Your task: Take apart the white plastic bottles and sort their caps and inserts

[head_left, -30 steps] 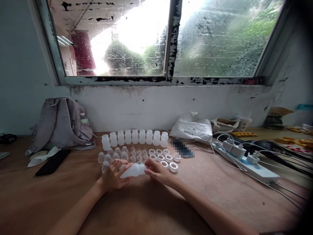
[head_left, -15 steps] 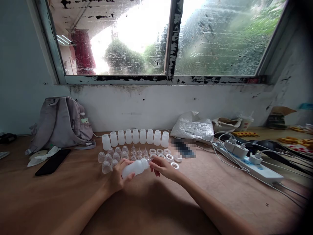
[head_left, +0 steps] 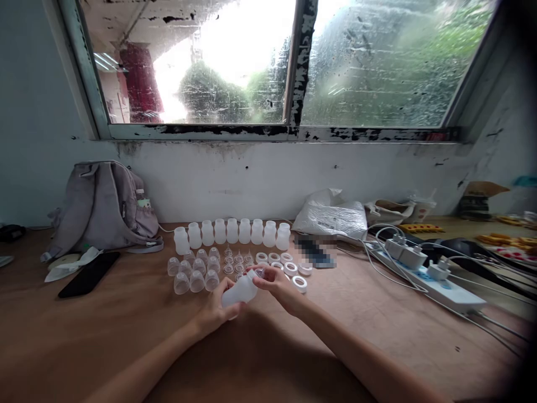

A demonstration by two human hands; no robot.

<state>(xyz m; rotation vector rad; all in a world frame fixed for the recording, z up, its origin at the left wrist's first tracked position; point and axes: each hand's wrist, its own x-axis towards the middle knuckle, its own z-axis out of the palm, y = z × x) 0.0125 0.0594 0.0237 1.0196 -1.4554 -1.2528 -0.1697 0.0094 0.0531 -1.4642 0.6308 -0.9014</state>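
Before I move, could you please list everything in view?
Standing bottles: nine, whitish, rear row
Held bottle: one, whitish, front
Teats: several, clear, middle
Caps: about ten, clear, left of teats
Rings: several, white, right of teats
Blurred item: one, dark, by rings
Parcel: one, silvery, right
Bag: one, beige, by parcel
Cup: one, whitish, by bag
Power strip: one, white, right
Plugs: three, white, on power strip
Backpack: one, grey, left
Phone: one, black, before backpack
Scrap: one, white, beside phone
Wall: one, white, behind
Window: one, grey-framed, above
Table: one, brown, underneath
Oddments: several, mixed, far right
Left hand: one, bare, around held bottle
Right hand: one, bare, at held bottle's mouth
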